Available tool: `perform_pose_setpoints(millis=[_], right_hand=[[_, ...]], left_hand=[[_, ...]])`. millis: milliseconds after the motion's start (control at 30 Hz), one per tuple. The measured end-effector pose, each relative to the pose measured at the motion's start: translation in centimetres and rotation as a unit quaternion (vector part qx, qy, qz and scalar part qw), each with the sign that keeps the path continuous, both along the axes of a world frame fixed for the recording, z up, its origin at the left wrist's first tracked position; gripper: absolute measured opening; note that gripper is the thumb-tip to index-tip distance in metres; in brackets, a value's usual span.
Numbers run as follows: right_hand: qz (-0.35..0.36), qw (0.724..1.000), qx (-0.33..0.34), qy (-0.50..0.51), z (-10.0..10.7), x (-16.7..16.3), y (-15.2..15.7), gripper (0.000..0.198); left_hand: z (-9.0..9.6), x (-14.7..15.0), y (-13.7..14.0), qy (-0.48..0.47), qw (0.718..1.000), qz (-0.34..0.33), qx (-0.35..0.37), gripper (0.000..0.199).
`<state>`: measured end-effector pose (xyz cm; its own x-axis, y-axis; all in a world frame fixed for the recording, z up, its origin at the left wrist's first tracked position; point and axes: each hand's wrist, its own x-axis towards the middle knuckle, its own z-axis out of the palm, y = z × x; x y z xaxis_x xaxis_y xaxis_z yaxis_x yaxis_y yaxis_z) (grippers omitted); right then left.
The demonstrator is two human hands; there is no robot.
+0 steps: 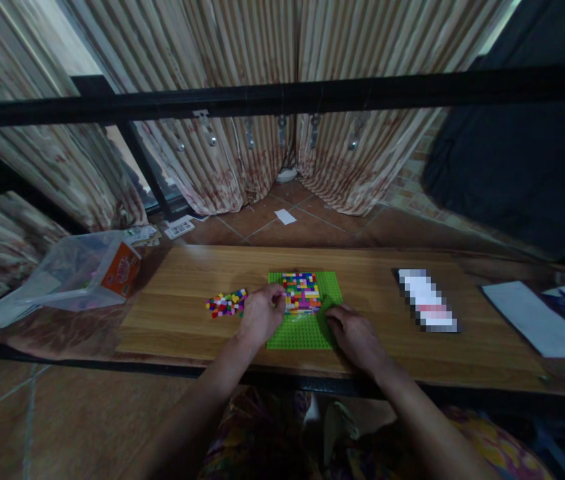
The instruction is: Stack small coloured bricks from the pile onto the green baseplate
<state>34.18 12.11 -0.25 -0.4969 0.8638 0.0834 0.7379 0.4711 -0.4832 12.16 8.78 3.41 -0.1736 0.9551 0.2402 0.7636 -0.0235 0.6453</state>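
A green studded baseplate lies on the wooden table, bearing a block of many-coloured toy bricks built up in rows. My left hand is at the left side of this block, thumb and fingertips pinched on what looks like a small pinkish brick. Over the right edge of the baseplate lies my right hand. Its fingers are curled together with their tips on the plate; whatever they may hold is hidden. A pile of loose toy bricks spreads to the left of my left hand.
A blurred-out phone-like object lies on the table at right. Papers are further right. A clear plastic box with an orange label stands beyond the table's left end. A dark metal bar crosses before the curtains.
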Motion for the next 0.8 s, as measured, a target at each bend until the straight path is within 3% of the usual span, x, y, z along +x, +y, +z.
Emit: perform_pose_setpoints(millis=[567,800], right_hand=[[0.002,1.000,-0.003,-0.001,-0.20,0.05,0.02,0.022],[-0.005,1.000,-0.012,-0.003,0.05,-0.08,-0.02,0.024]], left_hand=[[0.18,0.69,0.32,0.108,0.994,0.006,-0.025,0.013],[-0.19,0.59,0.30,0.078,0.996,0.014,-0.027,0.018]])
